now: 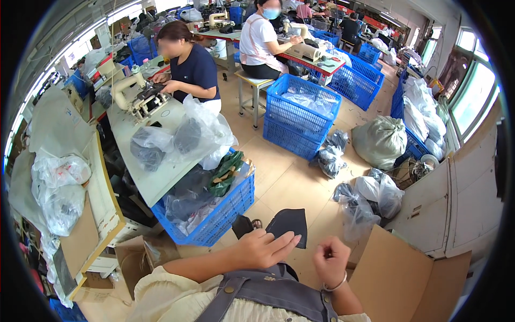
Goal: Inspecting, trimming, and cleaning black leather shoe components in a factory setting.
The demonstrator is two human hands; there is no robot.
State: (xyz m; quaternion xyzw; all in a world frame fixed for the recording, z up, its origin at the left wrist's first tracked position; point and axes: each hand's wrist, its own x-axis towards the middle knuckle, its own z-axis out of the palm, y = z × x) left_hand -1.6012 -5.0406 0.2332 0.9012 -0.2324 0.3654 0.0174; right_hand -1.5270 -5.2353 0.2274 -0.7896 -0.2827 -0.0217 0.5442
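My left hand (263,248) holds a flat black fabric piece (288,224) in front of my chest, pinching its lower edge with the fingers stretched along it. A second dark piece (242,225) sticks up just left of that hand. My right hand (330,260) hovers a little to the right with its fingers curled and nothing visible in it; a light bracelet sits on its wrist. The two hands are apart.
A blue crate (217,217) packed with bagged dark pieces stands to my front left under a white sewing table (155,180). More blue crates (300,115), plastic bags (370,196) on the wooden floor, a cardboard sheet (402,273) at right. Two people sew at machines farther back.
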